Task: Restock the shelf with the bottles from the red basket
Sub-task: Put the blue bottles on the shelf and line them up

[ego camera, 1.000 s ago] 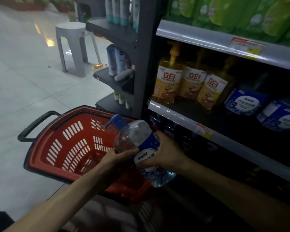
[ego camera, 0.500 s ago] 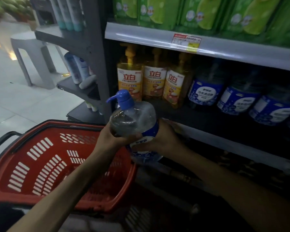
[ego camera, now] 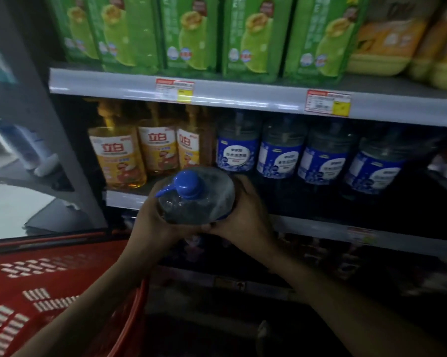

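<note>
So, my left hand [ego camera: 150, 222] and right hand [ego camera: 245, 215] are both wrapped round the clear bottle [ego camera: 196, 199], blue pump up, held just in front of the shelf [ego camera: 307, 225] lip and not yet on it. Whether the red basket [ego camera: 37, 279] holds more I cannot tell. Matching blue-labelled bottles [ego camera: 279, 153] line the shelf front beside the yellow bottles [ego camera: 116, 155], so I judge a free slot will be tight

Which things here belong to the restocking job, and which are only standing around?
Belong to the job: pump bottle, gripped by the left hand and right hand; red basket; shelf; matching blue-labelled bottles.
Just standing around: yellow bottles; green packs; orange packs.
</note>
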`<act>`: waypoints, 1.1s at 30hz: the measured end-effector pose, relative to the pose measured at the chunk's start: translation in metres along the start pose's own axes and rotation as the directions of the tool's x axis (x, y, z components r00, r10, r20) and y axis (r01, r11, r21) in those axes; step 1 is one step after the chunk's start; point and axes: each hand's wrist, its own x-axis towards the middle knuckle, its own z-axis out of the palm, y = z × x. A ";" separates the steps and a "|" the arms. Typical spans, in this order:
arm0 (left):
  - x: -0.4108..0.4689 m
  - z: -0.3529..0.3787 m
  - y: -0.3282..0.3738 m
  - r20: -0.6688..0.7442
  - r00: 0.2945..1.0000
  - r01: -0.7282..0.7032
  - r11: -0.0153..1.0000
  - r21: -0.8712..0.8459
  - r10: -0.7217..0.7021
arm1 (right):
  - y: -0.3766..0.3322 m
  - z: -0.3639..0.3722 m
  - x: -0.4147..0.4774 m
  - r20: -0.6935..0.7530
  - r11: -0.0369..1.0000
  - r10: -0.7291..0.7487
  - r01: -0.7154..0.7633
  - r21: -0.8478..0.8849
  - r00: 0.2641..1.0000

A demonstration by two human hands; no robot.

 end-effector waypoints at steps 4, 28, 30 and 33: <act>0.026 0.025 0.014 0.015 0.995 -0.100 0.995 -0.028 0.100 | 0.014 -0.015 0.010 -0.175 1.000 -0.003 0.001 -0.010 0.985; 0.123 0.115 0.017 -0.043 0.999 0.000 0.997 -0.080 -0.003 | 0.087 -0.042 0.076 -0.157 0.903 0.307 -0.236 0.359 0.939; 0.127 0.116 0.016 -0.045 0.999 0.018 0.997 -0.073 -0.021 | 0.084 -0.041 0.077 -0.158 0.903 0.309 -0.238 0.358 0.938; 0.132 0.117 0.014 -0.053 0.998 0.040 0.997 -0.069 -0.043 | 0.082 -0.040 0.077 -0.151 0.897 0.311 -0.237 0.374 0.938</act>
